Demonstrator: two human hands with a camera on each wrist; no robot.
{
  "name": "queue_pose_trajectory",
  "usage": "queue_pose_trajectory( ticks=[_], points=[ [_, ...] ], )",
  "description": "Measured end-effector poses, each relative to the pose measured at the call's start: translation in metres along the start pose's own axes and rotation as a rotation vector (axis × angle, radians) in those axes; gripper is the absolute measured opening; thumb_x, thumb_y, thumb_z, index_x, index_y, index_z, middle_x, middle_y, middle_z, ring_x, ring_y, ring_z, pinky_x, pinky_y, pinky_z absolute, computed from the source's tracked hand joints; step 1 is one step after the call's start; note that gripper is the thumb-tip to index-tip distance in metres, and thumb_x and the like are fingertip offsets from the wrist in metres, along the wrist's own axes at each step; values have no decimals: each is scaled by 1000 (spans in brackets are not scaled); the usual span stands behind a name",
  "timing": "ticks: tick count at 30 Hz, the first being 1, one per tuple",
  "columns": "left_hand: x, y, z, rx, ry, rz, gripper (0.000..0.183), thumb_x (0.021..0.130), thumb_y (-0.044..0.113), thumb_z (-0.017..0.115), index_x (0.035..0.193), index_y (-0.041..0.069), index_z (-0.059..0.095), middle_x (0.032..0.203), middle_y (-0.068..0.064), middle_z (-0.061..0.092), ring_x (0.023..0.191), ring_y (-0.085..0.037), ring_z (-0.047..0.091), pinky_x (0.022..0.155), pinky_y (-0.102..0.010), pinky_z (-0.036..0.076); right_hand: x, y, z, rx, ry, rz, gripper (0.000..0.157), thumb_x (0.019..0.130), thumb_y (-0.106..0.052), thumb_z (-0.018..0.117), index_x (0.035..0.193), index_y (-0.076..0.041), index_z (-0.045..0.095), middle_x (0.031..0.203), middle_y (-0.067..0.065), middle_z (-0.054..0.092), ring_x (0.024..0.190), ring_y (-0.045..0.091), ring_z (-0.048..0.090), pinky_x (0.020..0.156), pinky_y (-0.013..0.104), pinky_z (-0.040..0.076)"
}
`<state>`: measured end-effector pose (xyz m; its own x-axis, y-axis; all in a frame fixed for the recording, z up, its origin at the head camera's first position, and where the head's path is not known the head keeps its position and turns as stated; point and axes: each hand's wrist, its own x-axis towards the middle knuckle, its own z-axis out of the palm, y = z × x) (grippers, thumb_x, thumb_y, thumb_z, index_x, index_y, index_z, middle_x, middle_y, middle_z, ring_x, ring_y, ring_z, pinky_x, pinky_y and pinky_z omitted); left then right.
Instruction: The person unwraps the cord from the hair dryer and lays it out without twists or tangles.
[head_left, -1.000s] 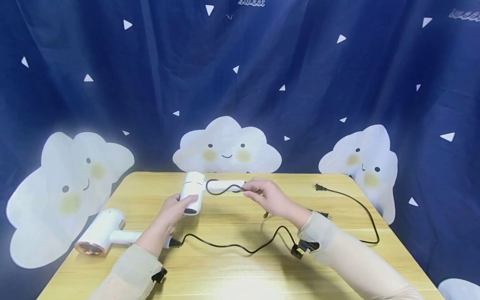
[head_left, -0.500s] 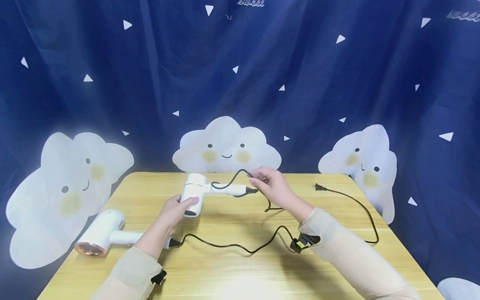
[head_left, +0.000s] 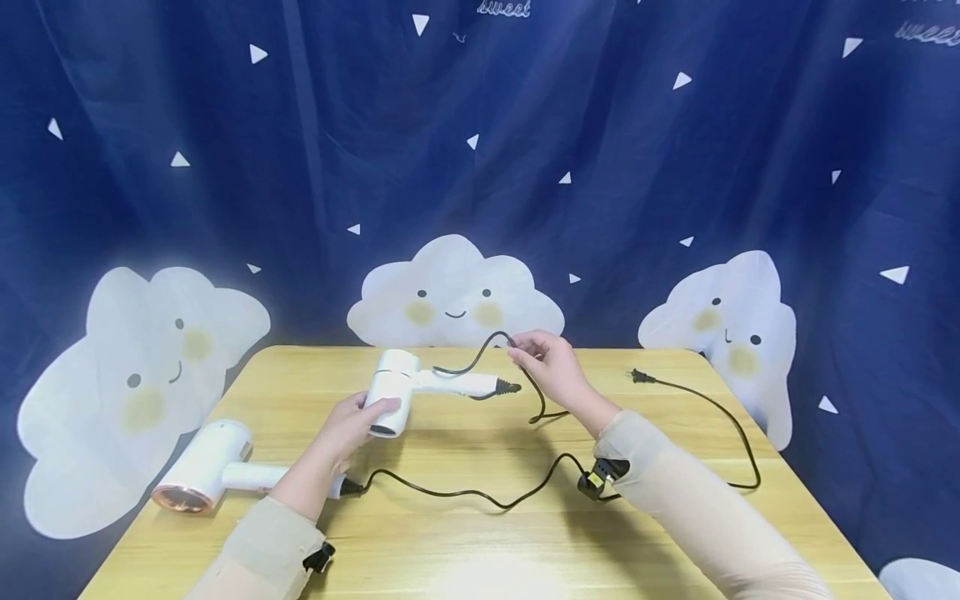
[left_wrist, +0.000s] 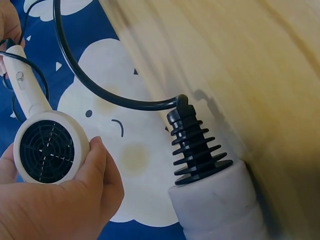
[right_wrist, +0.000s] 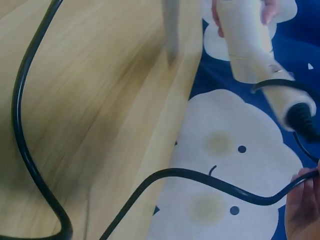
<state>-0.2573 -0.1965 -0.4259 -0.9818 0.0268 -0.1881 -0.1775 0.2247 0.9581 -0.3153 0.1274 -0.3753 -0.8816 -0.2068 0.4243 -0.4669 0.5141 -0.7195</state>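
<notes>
A white hair dryer (head_left: 392, 390) is held above the table by my left hand (head_left: 352, 427), which grips its barrel. Its round black intake grille (left_wrist: 47, 151) faces the left wrist camera, with fingers and thumb to either side. To the right stretches its handle (head_left: 457, 383), ending in a black ribbed sleeve. My right hand (head_left: 553, 367) pinches the black power cord (head_left: 495, 335) just beyond the handle's end. Part of the cord loops by the handle, and the rest hangs below the right hand. In the right wrist view, only the fingers (right_wrist: 302, 200) at the cord show.
A second white hair dryer (head_left: 202, 467) with a copper-coloured rim lies at the table's left, partly behind my left forearm. Its cord (head_left: 457, 492) runs right across the wooden table (head_left: 420, 550). A two-pin plug (head_left: 641, 376) with its cord lies at the back right.
My right hand has moved right and up from the handle's end, lifting the cord into an arch away from the handle. The held hair dryer has shifted slightly right and down.
</notes>
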Motion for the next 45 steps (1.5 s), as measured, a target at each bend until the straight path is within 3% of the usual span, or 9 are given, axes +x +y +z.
queue_pose_trajectory(
  ticks=[5, 12, 15, 19, 23, 27, 37, 45],
  points=[
    [-1, 1, -1, -76, -36, 7, 64, 96, 35, 66, 141, -6, 47, 122, -15, 62, 101, -19, 64, 94, -32, 50, 1, 6, 3, -35, 33, 62, 17, 95, -16, 70, 104, -2, 72, 90, 9, 73, 78, 21, 70, 74, 38, 58],
    [-2, 3, -4, -171, -72, -4, 66, 97, 34, 64, 145, -6, 42, 124, -11, 61, 102, -16, 63, 98, -28, 49, 0, 21, 8, -90, 32, 163, 15, 94, -14, 70, 102, -1, 73, 86, 8, 73, 74, 18, 70, 71, 37, 58],
    [-3, 3, -4, -175, -72, -10, 66, 98, 34, 64, 146, -5, 41, 125, -11, 61, 103, -16, 62, 99, -28, 49, -2, 26, 9, -119, -12, 192, 13, 94, -13, 71, 101, -2, 74, 84, 7, 73, 73, 18, 69, 68, 36, 57],
    [-2, 3, -3, -177, -58, -11, 66, 98, 36, 63, 145, -5, 42, 126, -12, 60, 105, -17, 62, 103, -32, 47, -8, 31, 13, -184, -132, 217, 10, 94, -13, 70, 98, -5, 74, 82, 3, 72, 72, 15, 67, 66, 33, 56],
    [0, 3, -3, -181, -32, -10, 66, 98, 38, 63, 143, -5, 44, 126, -12, 59, 105, -18, 61, 106, -37, 43, -14, 31, 15, -274, -259, 174, 9, 94, -13, 71, 96, -5, 75, 85, 0, 71, 76, 14, 65, 69, 33, 56],
    [1, 4, -4, -189, -7, -16, 65, 98, 39, 63, 142, -6, 45, 125, -11, 59, 103, -17, 61, 102, -32, 45, -19, 23, 16, -329, -338, 116, 7, 92, -10, 72, 96, -6, 76, 87, 2, 72, 79, 15, 67, 74, 35, 56],
    [0, 7, -8, -177, 54, -33, 71, 97, 45, 63, 144, -4, 42, 129, -12, 56, 105, -17, 61, 97, -27, 47, -26, 11, 9, -413, -447, -11, 10, 94, -7, 69, 100, -5, 77, 99, 7, 74, 91, 22, 70, 82, 37, 57],
    [0, 7, -12, -162, 111, -59, 74, 95, 46, 64, 145, -4, 41, 132, -16, 54, 105, -20, 60, 104, -37, 41, -27, 3, -7, -390, -521, -168, 15, 95, -5, 66, 107, -1, 75, 99, 7, 72, 91, 22, 68, 80, 32, 56]
  ],
)
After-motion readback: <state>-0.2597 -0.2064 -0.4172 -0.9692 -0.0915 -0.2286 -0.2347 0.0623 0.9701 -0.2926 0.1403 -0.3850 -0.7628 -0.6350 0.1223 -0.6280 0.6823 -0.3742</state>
